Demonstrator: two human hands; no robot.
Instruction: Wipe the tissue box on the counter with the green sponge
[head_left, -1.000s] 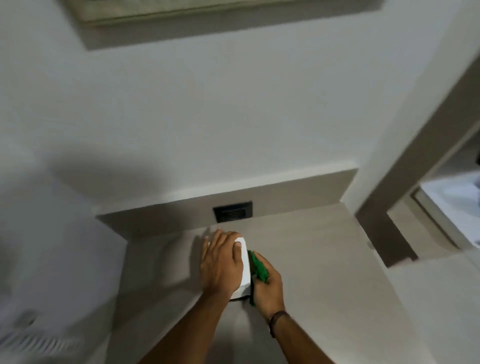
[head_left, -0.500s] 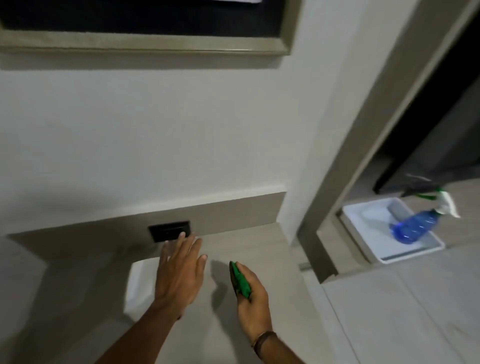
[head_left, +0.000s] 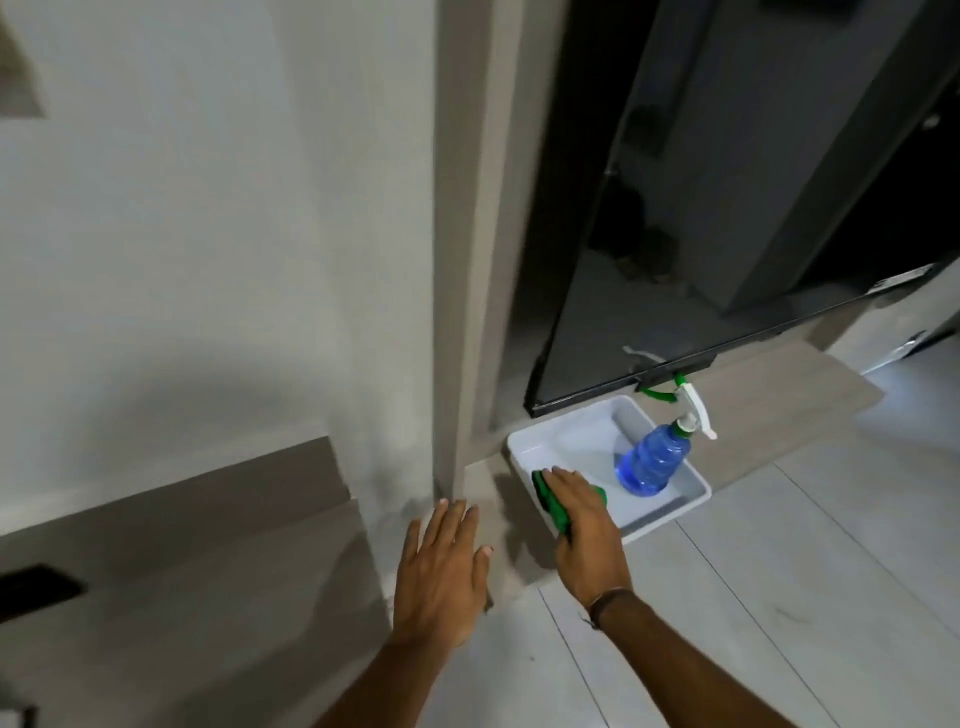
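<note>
The right hand (head_left: 584, 525) reaches over the near corner of a white tray (head_left: 670, 506) with the green sponge (head_left: 550, 501) pinned under its fingers, its grip closed on the sponge from above. The step in hand looks like setting the sponge down in the tray, so the wiping itself is probably finished. To do it well, lower the sponge flat onto the bare part of the tray floor, on the near left side, and keep clear of the blue spray bottle (head_left: 649, 460) that stands upright in the far right part of the tray; a knock from the knuckles could tip it. Let go only once the sponge rests inside the rim, not across it.

The left hand (head_left: 441, 566) is spread flat, its grip released and holding nothing, hovering above the end of the worktop (head_left: 182, 613) beside the door frame (head_left: 457, 260).

The tissue box is not in view here, so its state cannot be judged. The sponge is a vivid green, soft enough to bend under the fingers, and mostly hidden by the hand; only its left edge and a far corner show
</note>
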